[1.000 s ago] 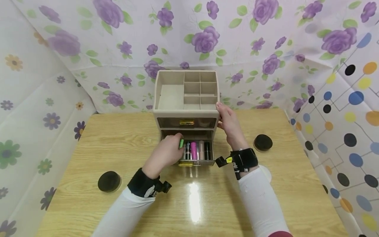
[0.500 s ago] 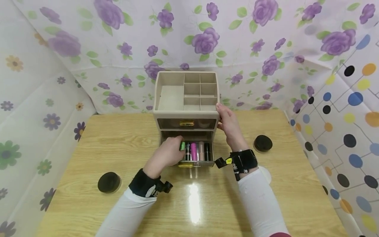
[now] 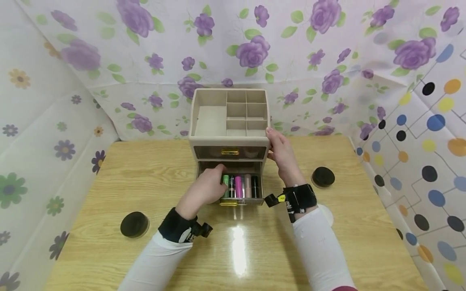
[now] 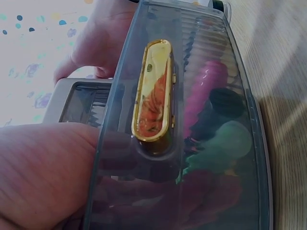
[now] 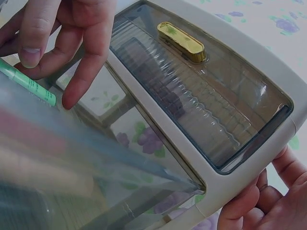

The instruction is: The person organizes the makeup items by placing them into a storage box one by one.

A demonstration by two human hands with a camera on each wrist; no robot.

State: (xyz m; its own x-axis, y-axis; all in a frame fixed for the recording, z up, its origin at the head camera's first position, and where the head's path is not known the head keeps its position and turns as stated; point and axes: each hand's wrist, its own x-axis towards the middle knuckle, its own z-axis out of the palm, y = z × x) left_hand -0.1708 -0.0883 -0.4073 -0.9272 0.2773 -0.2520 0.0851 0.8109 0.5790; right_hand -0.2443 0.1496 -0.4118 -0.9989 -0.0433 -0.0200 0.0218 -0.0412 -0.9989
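Observation:
A beige makeup organizer [image 3: 229, 140] stands at the back middle of the table, its lower clear drawer [image 3: 241, 201] pulled out. Inside lie a green tube [image 3: 226, 186], a magenta tube [image 3: 238, 186], a rose-beige tube [image 3: 248, 186] and black tubes, side by side. My left hand [image 3: 206, 186] reaches into the drawer's left part, beside the green tube. In the right wrist view, its fingers are spread apart, with one fingertip right at the end of the green tube [image 5: 33, 87]. My right hand [image 3: 282, 155] grips the organizer's right side, thumb at the top rim.
A round black-lidded jar [image 3: 134, 224] sits on the left of the table, another black jar [image 3: 323, 177] on the right. A white round thing [image 3: 326, 215] is partly hidden by the right forearm. Floral cloth [image 3: 251, 52] hangs behind the organizer.
The green tube has gone from tilted in my left hand's fingers to lying flat in the row, and the fingers have parted from it. My right hand keeps its place.

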